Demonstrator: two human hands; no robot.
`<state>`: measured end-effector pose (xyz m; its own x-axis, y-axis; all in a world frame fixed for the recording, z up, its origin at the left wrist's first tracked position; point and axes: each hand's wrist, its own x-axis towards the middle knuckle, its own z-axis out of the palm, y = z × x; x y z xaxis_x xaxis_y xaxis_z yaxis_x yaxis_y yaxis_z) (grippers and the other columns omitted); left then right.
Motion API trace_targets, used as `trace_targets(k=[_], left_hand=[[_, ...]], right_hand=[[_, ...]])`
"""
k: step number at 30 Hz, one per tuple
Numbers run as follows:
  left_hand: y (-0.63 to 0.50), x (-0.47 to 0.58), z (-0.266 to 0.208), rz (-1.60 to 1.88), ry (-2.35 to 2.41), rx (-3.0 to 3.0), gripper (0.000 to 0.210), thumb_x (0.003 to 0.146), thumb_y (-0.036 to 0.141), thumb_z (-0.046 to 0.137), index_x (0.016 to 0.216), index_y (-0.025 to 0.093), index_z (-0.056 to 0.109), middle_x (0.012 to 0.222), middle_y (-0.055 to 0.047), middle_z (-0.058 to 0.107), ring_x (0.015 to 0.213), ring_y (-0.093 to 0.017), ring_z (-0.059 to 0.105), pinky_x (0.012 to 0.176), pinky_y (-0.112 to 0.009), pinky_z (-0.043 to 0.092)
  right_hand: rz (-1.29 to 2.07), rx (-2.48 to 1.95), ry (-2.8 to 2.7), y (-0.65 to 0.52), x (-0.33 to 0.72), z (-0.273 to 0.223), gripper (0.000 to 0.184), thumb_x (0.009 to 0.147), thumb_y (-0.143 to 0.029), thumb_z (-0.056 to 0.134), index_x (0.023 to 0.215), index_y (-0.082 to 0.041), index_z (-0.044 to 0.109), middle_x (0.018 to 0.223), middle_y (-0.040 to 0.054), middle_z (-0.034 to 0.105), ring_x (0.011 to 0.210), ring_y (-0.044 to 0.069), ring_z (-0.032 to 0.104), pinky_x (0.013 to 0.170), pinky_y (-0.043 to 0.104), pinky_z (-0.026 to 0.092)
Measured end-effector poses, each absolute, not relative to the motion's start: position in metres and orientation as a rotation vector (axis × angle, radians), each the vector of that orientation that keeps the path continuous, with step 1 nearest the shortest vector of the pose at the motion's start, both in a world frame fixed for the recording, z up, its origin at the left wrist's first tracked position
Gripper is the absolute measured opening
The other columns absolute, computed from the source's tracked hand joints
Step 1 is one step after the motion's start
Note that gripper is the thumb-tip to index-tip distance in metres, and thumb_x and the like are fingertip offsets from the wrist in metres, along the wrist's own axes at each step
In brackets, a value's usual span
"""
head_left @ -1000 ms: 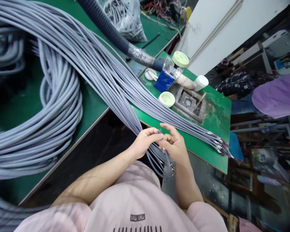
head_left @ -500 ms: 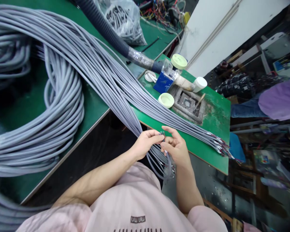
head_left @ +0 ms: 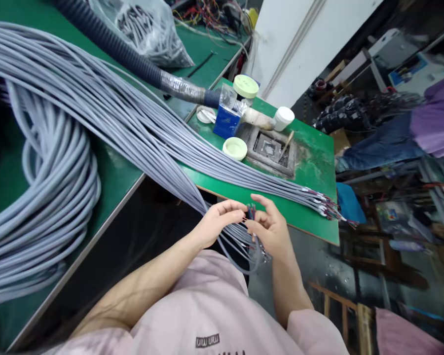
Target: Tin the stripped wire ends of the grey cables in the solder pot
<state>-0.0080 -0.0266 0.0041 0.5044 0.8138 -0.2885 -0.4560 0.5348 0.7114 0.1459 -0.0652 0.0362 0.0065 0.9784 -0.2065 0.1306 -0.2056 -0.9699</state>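
Observation:
Between my two hands is the stripped end of one grey cable, its thin coloured wires (head_left: 251, 211) fanned upward. My right hand (head_left: 269, 228) grips the cable just below the wires, index finger raised. With thumb and forefinger, my left hand (head_left: 222, 221) pinches a fine wire at the left of the fan. The held cable (head_left: 258, 252) loops down below my right hand. A long bundle of grey cables (head_left: 207, 157) runs across the bench, its wire ends (head_left: 327, 204) fanned at the right edge. Other cable ends hang behind my hands, partly hidden.
A solder pot (head_left: 270, 148) in a grimy square frame sits on the green bench (head_left: 314, 148), a stick lying across it. Around it stand a pale green dish (head_left: 235, 148), a white jar (head_left: 284, 117) and a ribbed extraction hose (head_left: 144, 66). Someone in purple (head_left: 434, 118) is at right.
The coloured wires now stand spread out and show clearly between my fingers. My left hand has drawn slightly left from my right. The whole view has shifted, moving the bench leftward.

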Motion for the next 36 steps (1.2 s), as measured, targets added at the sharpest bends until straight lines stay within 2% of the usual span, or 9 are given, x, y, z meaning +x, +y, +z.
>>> trace_targets(k=[8,22,28,32,36], left_hand=[[-0.032,-0.009,0.007,0.871,0.71,0.574,0.028,0.06,0.03,0.082,0.068,0.014,0.061,0.061,0.003,0.062,0.054,-0.008,0.056,0.057,-0.022,0.045],[-0.03,-0.004,0.004,0.839,0.712,0.459,0.027,0.058,0.031,0.081,0.063,0.014,0.06,0.054,0.003,0.06,0.047,-0.01,0.057,0.051,-0.022,0.044],[-0.03,-0.002,0.003,0.829,0.702,0.495,0.032,0.057,0.035,0.084,0.068,0.013,0.063,0.06,0.001,0.064,0.053,-0.01,0.059,0.057,-0.024,0.046],[-0.028,-0.001,0.001,0.823,0.703,0.573,0.038,0.057,0.036,0.085,0.083,0.013,0.069,0.073,-0.001,0.068,0.065,-0.009,0.06,0.067,-0.023,0.046],[-0.026,-0.002,-0.002,0.794,0.711,0.602,0.041,0.056,0.039,0.086,0.084,0.013,0.07,0.074,-0.002,0.068,0.069,-0.01,0.06,0.072,-0.025,0.047]], right_hand=[[1.38,-1.377,-1.36,-0.063,0.13,0.028,0.057,0.078,-0.024,0.066,0.132,-0.026,0.046,0.056,-0.0103,0.047,0.048,0.008,0.045,0.048,0.022,0.036],[1.414,-1.381,-1.278,-0.061,0.129,0.027,0.059,0.076,-0.025,0.068,0.131,-0.024,0.047,0.055,-0.0105,0.05,0.049,0.008,0.051,0.048,0.02,0.04],[1.364,-1.403,-1.227,-0.064,0.137,0.027,0.058,0.075,-0.027,0.068,0.13,-0.024,0.047,0.056,-0.0099,0.052,0.045,0.008,0.051,0.044,0.02,0.042],[1.218,-1.536,-1.155,-0.076,0.157,0.033,0.056,0.075,-0.03,0.068,0.128,-0.023,0.049,0.054,-0.0089,0.054,0.043,0.009,0.051,0.041,0.02,0.042],[1.081,-1.669,-1.064,-0.096,0.196,0.032,0.06,0.077,-0.035,0.068,0.131,-0.023,0.047,0.054,-0.0069,0.057,0.041,0.01,0.052,0.04,0.02,0.041]])
